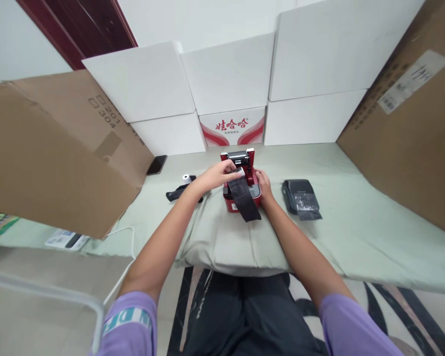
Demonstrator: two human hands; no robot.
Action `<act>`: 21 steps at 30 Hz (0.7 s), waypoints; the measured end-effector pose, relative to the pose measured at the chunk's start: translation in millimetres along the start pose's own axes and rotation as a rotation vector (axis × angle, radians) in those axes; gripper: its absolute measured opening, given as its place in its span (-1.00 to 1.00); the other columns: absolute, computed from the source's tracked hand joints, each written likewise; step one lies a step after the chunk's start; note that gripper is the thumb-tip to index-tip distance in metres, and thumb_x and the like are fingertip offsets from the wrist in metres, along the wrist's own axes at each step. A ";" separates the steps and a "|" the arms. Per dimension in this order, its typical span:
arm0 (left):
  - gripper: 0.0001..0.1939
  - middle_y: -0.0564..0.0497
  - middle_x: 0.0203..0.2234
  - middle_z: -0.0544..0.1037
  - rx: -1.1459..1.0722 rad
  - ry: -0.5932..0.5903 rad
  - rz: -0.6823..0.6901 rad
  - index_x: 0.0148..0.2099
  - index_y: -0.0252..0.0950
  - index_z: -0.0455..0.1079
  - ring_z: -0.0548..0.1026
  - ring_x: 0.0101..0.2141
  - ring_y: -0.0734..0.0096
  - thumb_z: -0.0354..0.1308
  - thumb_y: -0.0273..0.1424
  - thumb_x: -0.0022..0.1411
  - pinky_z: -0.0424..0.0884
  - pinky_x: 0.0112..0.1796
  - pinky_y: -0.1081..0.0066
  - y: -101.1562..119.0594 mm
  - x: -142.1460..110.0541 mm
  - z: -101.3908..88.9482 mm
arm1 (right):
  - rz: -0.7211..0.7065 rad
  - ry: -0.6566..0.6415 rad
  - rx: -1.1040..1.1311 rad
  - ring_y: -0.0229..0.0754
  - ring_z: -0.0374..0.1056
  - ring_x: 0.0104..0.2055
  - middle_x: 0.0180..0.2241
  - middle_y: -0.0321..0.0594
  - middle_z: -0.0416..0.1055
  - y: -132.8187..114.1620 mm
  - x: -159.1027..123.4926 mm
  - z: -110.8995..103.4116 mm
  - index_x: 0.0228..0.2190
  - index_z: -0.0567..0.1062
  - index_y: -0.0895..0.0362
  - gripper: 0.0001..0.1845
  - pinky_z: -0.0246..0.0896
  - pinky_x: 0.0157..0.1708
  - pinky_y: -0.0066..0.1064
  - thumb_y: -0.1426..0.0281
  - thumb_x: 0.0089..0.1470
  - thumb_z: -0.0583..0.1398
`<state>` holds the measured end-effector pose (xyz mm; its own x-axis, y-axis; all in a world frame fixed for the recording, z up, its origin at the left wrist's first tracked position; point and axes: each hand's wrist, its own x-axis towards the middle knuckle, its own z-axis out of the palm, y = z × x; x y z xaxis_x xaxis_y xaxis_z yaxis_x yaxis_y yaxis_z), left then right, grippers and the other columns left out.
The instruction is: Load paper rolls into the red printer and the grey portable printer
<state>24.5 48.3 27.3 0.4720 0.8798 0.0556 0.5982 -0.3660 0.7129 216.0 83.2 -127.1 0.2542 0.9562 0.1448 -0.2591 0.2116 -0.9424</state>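
1. Left hand (224, 173) pinches a dark roll (241, 172) above the opened red printer (231, 204), between the hands; right hand (264, 185) braces its side.
2. A loose fingertip grip might drop the roll; its dangling strip (246, 200) could crease.
3. Legible: "娃哈哈", box (232, 134) beyond the hands; "201", "304", carton (59, 148) leftward.

I see red on the machine (229, 202), black on the strip (245, 199) and white on the roll (241, 172), against a plain pale green cloth (363, 207). The tall boxes (230, 74) reach me as plain white, the printed box (232, 133) as white with red lettering and curved red bands, the cartons (55, 163) as brown with dark print. I also get purple sleeves (356, 326), the left one banded in turquoise and white.
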 end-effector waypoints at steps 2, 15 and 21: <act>-0.69 0.02 -0.30 0.59 0.125 0.010 0.041 -0.11 -0.23 0.43 0.51 -0.31 0.34 0.28 -0.14 0.21 0.40 -0.25 0.39 -7.6 5.2 3.1 | -0.005 0.006 -0.003 -0.01 0.44 -0.05 -0.18 -0.19 0.58 -1.0 -0.7 -0.1 -0.25 0.51 0.04 -0.51 0.33 0.08 -0.11 -0.08 -0.04 0.23; -0.66 -0.07 -0.03 0.68 0.469 -0.050 0.033 0.04 -0.17 0.62 0.60 -0.04 0.10 0.26 -0.22 0.26 0.44 -0.05 0.32 -26.7 41.6 26.0 | -0.010 -0.005 0.028 -0.02 0.45 -0.06 -0.19 -0.19 0.57 1.3 0.4 -0.5 -0.24 0.51 0.04 -0.53 0.32 0.09 -0.13 -0.05 -0.04 0.24; -0.68 -0.02 -0.01 0.67 0.350 0.027 0.028 0.04 -0.13 0.62 0.59 -0.01 0.14 0.23 -0.21 0.29 0.42 0.02 0.31 -33.8 37.9 31.5 | -0.023 -0.002 0.023 -0.03 0.44 -0.08 -0.19 -0.20 0.57 -1.6 -2.6 -0.3 -0.24 0.52 0.04 -0.57 0.31 0.08 -0.16 -0.01 -0.01 0.22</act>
<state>42.6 84.5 -16.7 0.4771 0.8739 0.0936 0.7729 -0.4679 0.4285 216.0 80.3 -126.0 0.2583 0.9514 0.1675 -0.2747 0.2386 -0.9315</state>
